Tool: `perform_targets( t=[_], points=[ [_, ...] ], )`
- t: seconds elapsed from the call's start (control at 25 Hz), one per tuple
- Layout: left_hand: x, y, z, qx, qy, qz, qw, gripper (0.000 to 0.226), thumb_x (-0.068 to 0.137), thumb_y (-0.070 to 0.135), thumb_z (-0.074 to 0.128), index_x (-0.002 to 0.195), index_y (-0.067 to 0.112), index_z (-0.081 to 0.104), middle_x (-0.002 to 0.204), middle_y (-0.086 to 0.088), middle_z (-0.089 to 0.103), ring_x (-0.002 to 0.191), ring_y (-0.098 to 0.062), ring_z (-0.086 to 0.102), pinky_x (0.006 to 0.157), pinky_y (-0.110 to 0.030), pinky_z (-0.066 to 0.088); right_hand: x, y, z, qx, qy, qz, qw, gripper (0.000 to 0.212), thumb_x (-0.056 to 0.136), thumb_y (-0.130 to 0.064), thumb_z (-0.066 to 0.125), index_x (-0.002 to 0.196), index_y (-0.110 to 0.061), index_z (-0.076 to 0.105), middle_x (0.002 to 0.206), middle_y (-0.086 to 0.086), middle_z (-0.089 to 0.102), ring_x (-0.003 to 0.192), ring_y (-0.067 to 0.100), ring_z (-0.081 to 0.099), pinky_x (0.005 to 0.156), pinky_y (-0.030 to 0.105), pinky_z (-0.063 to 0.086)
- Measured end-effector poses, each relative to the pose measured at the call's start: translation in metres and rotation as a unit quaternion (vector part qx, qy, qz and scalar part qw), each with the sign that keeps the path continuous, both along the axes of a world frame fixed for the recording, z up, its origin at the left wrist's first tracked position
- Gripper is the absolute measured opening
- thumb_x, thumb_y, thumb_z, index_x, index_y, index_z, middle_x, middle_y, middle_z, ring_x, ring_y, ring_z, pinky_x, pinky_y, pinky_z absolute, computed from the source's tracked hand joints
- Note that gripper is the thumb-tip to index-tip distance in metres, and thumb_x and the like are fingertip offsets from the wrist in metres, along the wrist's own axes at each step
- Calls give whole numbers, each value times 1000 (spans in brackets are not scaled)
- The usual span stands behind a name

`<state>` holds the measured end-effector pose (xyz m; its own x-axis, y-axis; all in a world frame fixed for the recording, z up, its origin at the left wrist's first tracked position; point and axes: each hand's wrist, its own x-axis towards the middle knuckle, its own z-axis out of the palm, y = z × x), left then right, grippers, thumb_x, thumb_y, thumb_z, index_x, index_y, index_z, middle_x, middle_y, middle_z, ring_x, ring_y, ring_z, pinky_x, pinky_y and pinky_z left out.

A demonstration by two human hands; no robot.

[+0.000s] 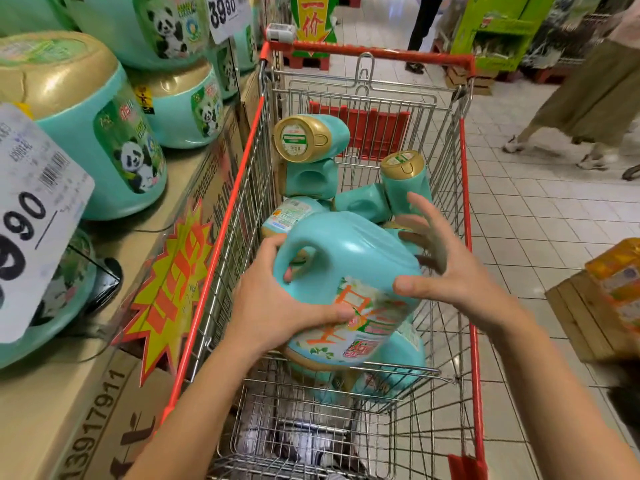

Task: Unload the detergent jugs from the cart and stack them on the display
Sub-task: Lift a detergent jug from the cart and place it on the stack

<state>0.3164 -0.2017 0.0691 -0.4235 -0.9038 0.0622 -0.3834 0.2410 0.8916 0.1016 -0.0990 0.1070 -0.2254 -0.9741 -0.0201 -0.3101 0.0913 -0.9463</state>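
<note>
Setting: shop aisle with tiled floor [540, 220]; display [180, 181] stood left of the cart [463, 174].
Jug [349, 251]: lay tilted over the cart, above other jugs [311, 161].
Left hand [277, 306]: gripped the jug's handle, thumb on the label.
Right hand [446, 261]: fingers spread, thumb touching the jug's side.

**Layout: cart beside display**

The cart [465, 202] is standing right of the display [180, 181]. Stacked jugs [86, 109] are sitting on the display. Loose jugs [311, 174] are lying in the cart's far half. A nearer jug [349, 258] is sitting above them, between left grip [277, 306] and right grip [446, 268].
</note>
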Motion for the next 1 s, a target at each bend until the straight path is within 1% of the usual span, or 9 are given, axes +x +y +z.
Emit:
perform_targets(
  t=[0.08,0.2,0.36,0.48,0.6,0.68,0.76,0.84,1.0],
  points=[
    [-1,1,10,-45,-80,-17,996,100,16,78,74,105,49,41,89,24,56,86,-2,58,76,-33,47,-4,-9,14,49,157,100,981,123,40,-70,82,144,-56,16,147,-24,31,135,-8,31,111,26,30],
    [-2,1,20,-46,-99,-49,993,103,18,77,73,110,43,43,92,22,54,93,-12,58,83,-36,46,1,-24,16,78,262,168,947,131,47,-59,87,149,-46,5,149,-25,18,138,-6,17,113,22,19],
    [-6,-1,18,-64,-102,-89,989,97,19,74,75,106,47,42,86,20,57,93,-10,58,82,-36,46,8,-34,18,49,285,161,944,122,48,-43,93,147,-33,23,143,-11,34,130,2,32,108,19,27],
    [-2,-7,11,8,25,-119,992,103,32,59,85,121,53,35,103,15,59,103,-5,59,93,-34,48,13,-28,10,-9,262,110,959,111,42,-40,95,138,-30,41,132,-10,48,121,8,46,105,28,38],
    [10,-19,-3,51,147,-91,984,117,44,48,86,139,52,19,136,8,45,129,1,44,107,-18,35,3,-15,2,-20,158,41,986,100,38,-43,91,129,-32,50,122,-11,57,112,7,56,96,27,47],
    [13,-16,-15,129,174,-58,974,137,36,54,89,145,48,7,153,5,28,140,-7,31,114,-34,28,-8,-6,-4,-45,-2,-19,999,94,38,-33,89,125,-29,53,119,-5,63,108,16,62,89,32,53],
    [3,1,-28,247,208,-76,943,156,24,57,94,148,47,-1,160,0,19,143,-18,29,116,-48,26,-12,1,-15,-79,-158,-77,981,92,40,-20,85,127,-20,53,117,5,65,105,26,63,82,37,56],
    [-11,18,-36,321,297,-73,897,160,21,41,99,151,43,6,153,-5,38,134,-23,46,111,-52,36,-4,4,-28,-102,-257,-96,956,93,46,-15,78,134,-9,47,120,19,61,103,34,62,79,43,58],
    [-25,22,-41,335,433,-22,837,141,23,23,100,146,20,31,112,-1,72,102,-16,69,79,-33,59,16,12,-52,-96,-353,-124,922,85,60,-4,71,139,-3,41,134,30,52,112,43,57,97,58,48]
  ],
)
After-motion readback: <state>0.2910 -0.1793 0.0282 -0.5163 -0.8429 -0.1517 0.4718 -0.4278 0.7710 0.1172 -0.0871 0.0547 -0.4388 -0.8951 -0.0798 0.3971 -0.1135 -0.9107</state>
